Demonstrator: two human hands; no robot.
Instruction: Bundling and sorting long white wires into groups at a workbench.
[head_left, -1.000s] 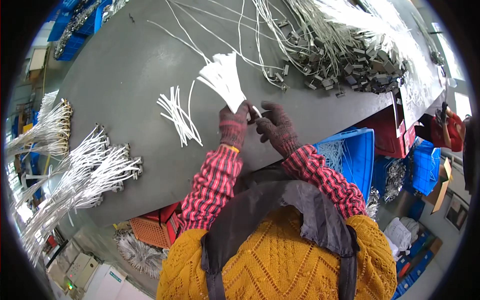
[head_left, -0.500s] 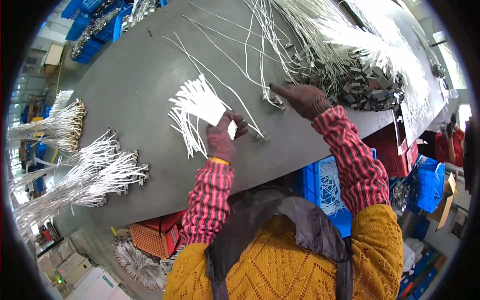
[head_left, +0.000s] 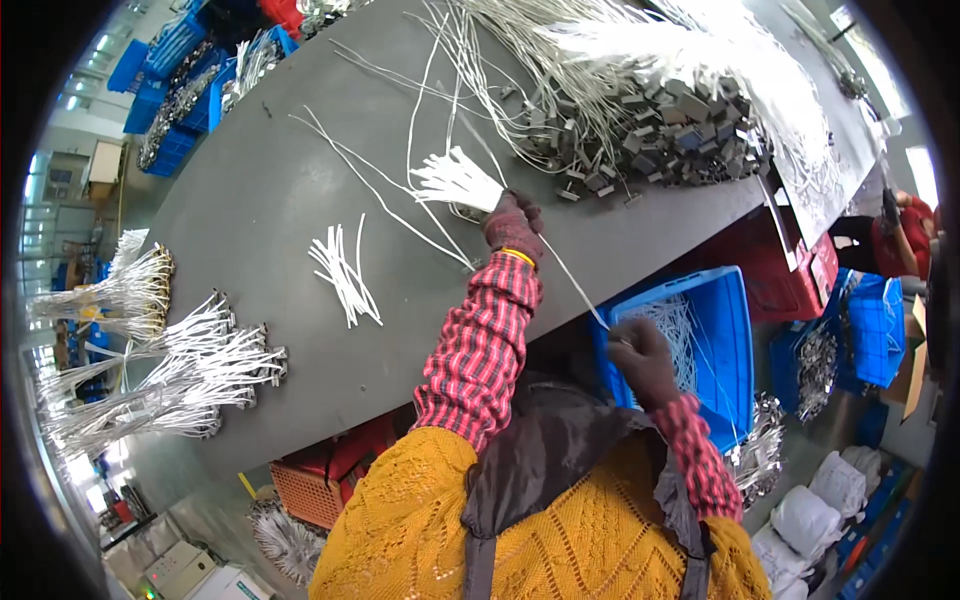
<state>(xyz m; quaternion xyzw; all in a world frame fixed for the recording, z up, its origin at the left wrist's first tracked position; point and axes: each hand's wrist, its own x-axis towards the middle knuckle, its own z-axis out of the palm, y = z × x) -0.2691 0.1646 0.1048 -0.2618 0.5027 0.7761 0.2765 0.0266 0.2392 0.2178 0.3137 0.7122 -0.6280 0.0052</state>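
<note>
My left hand (head_left: 514, 224), in a dark maroon glove, is closed round a bundle of thin white strips (head_left: 458, 180) that fan out to its left over the table. My right hand (head_left: 643, 358), gloved too, is pinched at the near edge, above the front of a blue bin. A thin white strand (head_left: 573, 278) runs taut between my two hands. Left of the bundle lies a small loose heap of white strips (head_left: 345, 272). Between them a pale cable (head_left: 385, 197) lies bent, its small connector end close to my left wrist.
Grey metal connectors (head_left: 655, 130) with long white cables are heaped at the far right. Tied cable bundles (head_left: 205, 350) lie at the left edge. White strands fill part of the blue bin (head_left: 728, 285). A red-clad person (head_left: 905, 235) is at the far right.
My left hand has moved right and away with the bundle, leaving the small heap of strips behind. My right hand has come from the cables down toward the blue bin, drawing a strand taut.
</note>
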